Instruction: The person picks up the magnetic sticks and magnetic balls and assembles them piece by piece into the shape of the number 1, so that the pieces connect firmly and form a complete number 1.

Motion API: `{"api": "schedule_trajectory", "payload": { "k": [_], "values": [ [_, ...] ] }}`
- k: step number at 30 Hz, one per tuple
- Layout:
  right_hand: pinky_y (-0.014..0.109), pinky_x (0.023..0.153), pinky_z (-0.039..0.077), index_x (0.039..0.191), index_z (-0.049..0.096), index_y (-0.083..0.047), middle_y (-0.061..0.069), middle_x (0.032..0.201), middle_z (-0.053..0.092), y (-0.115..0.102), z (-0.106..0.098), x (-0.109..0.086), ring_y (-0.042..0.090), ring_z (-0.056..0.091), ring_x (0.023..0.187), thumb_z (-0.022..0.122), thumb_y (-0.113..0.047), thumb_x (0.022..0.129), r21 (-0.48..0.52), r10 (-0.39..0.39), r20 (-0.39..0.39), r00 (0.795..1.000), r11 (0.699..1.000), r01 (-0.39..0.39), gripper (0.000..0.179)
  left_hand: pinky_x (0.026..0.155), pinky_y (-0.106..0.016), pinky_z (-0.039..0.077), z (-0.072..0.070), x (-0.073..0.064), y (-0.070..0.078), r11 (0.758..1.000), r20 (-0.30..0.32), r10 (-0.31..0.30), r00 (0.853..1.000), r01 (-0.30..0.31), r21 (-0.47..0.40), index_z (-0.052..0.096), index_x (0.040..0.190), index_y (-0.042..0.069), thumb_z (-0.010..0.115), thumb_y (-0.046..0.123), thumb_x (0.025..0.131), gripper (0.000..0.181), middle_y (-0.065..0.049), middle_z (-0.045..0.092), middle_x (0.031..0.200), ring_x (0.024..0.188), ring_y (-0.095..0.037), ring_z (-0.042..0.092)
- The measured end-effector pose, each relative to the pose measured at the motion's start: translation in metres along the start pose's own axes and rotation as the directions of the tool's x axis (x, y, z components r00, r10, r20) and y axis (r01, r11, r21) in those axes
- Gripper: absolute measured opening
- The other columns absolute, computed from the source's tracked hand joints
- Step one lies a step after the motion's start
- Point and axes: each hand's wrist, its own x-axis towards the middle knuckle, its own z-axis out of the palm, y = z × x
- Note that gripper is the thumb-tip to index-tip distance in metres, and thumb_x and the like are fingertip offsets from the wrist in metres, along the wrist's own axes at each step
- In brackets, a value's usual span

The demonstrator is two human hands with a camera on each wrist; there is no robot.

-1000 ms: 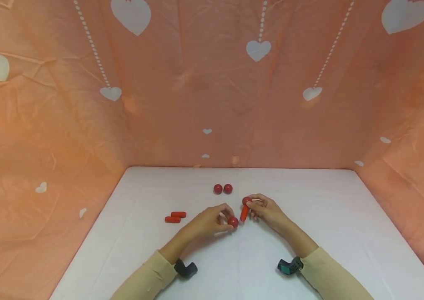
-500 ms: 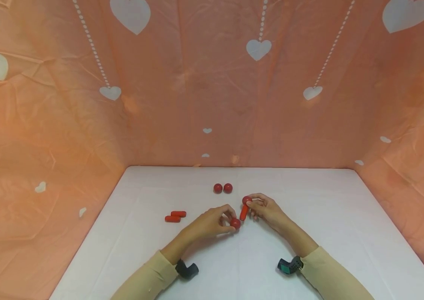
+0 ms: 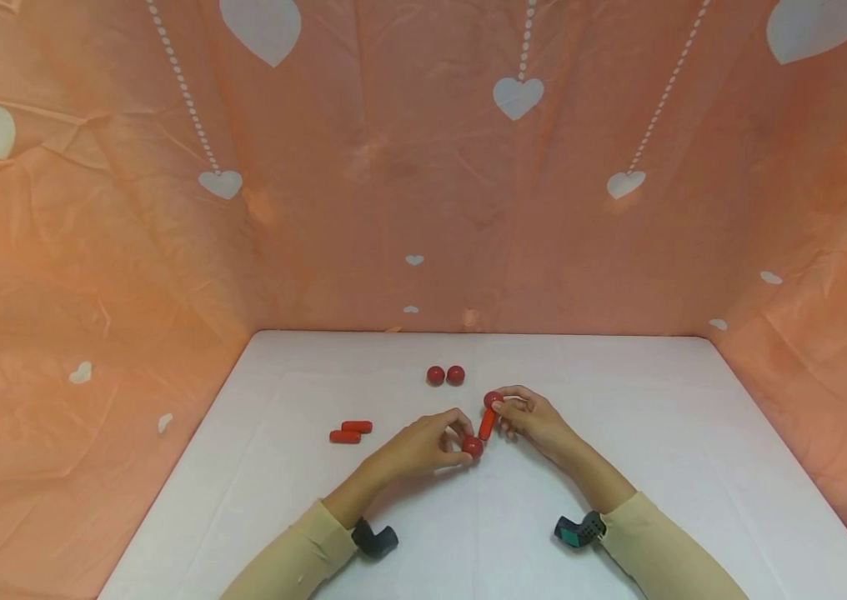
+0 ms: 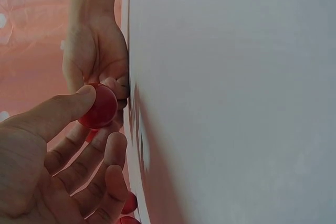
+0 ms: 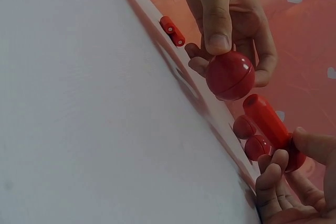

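Between thumb and fingers my left hand [image 3: 423,443] pinches a glossy red ball [image 3: 472,447]. My right hand [image 3: 539,423] grips another red ball [image 3: 493,400], from which a short orange-red rod [image 3: 487,424] sticks out toward the left hand's ball. In the right wrist view the rod's free end [image 5: 253,100] has a hole in its face and sits close below the left ball [image 5: 230,75], a narrow gap showing between them. From the left wrist, the left ball [image 4: 100,106] hides most of the rod.
Two red balls [image 3: 456,375] lie side by side on the white table [image 3: 618,392] behind the hands. To the left, two orange-red rods [image 3: 344,437] lie against each other. An orange cloth with white hearts [image 3: 408,183] encloses the back and sides.
My left hand has shifted slightly right and down with its ball, closer to the rod's free end. The right hand keeps its place, still holding ball and rod.
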Motion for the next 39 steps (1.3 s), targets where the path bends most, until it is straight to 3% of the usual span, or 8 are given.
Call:
{"api": "schedule_trajectory", "payload": {
  "k": [9,22,30,39],
  "values": [
    [0.022,0.068,0.052,0.143,0.052,0.007,-0.002,0.098,0.075,0.0012,-0.001,0.0019,0.012,0.062,0.077,0.068,-0.018,0.108,0.003,-0.008,0.011,1.0,1.0,0.008,0.046,0.08,-0.024,0.055,0.0007,-0.0004,-0.0006,1.0,-0.003,0.022,1.0,-0.022,-0.001,0.065,0.118,0.027,0.087,0.026,0.093,0.033,0.006,0.074,0.114,0.085,-0.006,0.064],
    [0.022,0.068,0.054,0.142,0.053,0.003,-0.002,0.095,0.075,0.0018,0.0,0.0036,0.013,0.062,0.077,0.07,-0.021,0.106,-0.003,0.019,-0.008,1.0,1.0,-0.019,0.046,0.08,-0.023,0.056,-0.0002,0.0,0.0004,1.0,-0.01,-0.002,1.0,0.002,-0.006,0.064,0.119,0.027,0.087,0.028,0.093,0.035,0.006,0.074,0.117,0.086,-0.007,0.064],
    [0.023,0.069,0.055,0.144,0.053,0.004,0.004,0.095,0.072,0.0022,-0.0004,0.0025,0.014,0.063,0.077,0.07,-0.022,0.107,-0.018,0.007,0.004,1.0,1.0,-0.007,0.049,0.085,-0.026,0.057,-0.0035,-0.0012,-0.0003,1.0,-0.016,-0.018,1.0,0.018,-0.006,0.064,0.12,0.03,0.086,0.031,0.094,0.033,0.009,0.074,0.115,0.096,-0.006,0.067],
    [0.022,0.069,0.055,0.147,0.055,0.002,0.01,0.105,0.072,0.0016,-0.0008,0.0012,0.014,0.064,0.076,0.066,-0.021,0.108,-0.118,-0.014,0.006,1.0,0.993,0.014,0.046,0.085,-0.027,0.057,-0.0064,-0.0016,-0.0018,0.999,-0.018,-0.042,0.999,0.042,-0.017,0.066,0.118,0.03,0.086,0.032,0.094,0.031,0.009,0.074,0.116,0.095,-0.008,0.066]
  ]
}}
